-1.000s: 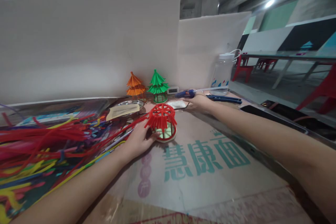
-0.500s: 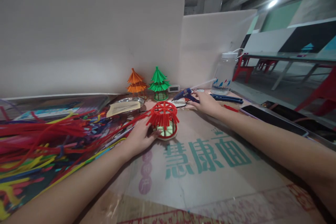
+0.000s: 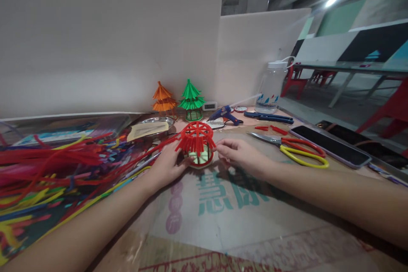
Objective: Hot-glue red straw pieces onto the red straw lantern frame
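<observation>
A small red pavilion model made of fuzzy pipe cleaners (image 3: pixel 198 136) stands upright on the cardboard, with a spoked ring on top, a fringed red roof and a pale green base. My left hand (image 3: pixel 170 163) grips its left side, the thumb at the base and the other fingers partly hidden behind. Close to the model's right side is my right hand (image 3: pixel 237 155), fingers loosely curled and nothing visible in them; whether the fingertips touch the roof fringe is unclear. Behind the model, the blue hot glue gun (image 3: pixel 225 114) lies on the table.
Orange (image 3: pixel 163 98) and green pagoda models (image 3: pixel 191 100) stand at the back beside a metal dish (image 3: pixel 170 122). Loose pipe cleaners (image 3: pixel 57 157) crowd the left. Scissors (image 3: pixel 296 149), pliers-like blue tool (image 3: pixel 269 117), phone (image 3: pixel 331 145) and water bottle (image 3: pixel 272 87) are at right.
My right hand has let go of the glue gun, leaving it at the back, and come forward to the red model's right side. My left hand stays on the model. The scissors are now uncovered.
</observation>
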The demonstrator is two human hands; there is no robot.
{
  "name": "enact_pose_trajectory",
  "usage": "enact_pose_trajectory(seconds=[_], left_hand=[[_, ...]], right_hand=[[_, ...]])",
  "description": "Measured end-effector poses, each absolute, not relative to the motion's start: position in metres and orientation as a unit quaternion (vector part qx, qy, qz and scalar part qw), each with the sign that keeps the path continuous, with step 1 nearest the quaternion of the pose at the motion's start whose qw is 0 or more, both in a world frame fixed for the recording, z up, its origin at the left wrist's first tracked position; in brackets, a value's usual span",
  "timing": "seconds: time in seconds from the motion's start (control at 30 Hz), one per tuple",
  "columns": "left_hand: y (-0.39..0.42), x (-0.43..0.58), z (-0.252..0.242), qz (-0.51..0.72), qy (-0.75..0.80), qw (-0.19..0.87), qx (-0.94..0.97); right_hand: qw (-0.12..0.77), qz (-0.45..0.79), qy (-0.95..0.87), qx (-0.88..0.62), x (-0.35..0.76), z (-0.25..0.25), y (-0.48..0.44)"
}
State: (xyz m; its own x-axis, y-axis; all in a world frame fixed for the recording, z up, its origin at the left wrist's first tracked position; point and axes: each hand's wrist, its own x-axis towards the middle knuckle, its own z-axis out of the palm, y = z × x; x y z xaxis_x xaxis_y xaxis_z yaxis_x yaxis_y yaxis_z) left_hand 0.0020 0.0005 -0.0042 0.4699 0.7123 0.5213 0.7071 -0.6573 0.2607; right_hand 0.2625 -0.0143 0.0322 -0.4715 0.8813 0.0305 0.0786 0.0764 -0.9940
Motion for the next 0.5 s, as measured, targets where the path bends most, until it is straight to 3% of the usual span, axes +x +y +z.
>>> enact_pose_trajectory(seconds=[0.5], left_hand=[[-0.002,0.003,-0.002,0.300,0.411,0.006,0.861]], right_hand=[[0.431,0.629,-0.552,-0.337,0.240,0.034,-0.029]])
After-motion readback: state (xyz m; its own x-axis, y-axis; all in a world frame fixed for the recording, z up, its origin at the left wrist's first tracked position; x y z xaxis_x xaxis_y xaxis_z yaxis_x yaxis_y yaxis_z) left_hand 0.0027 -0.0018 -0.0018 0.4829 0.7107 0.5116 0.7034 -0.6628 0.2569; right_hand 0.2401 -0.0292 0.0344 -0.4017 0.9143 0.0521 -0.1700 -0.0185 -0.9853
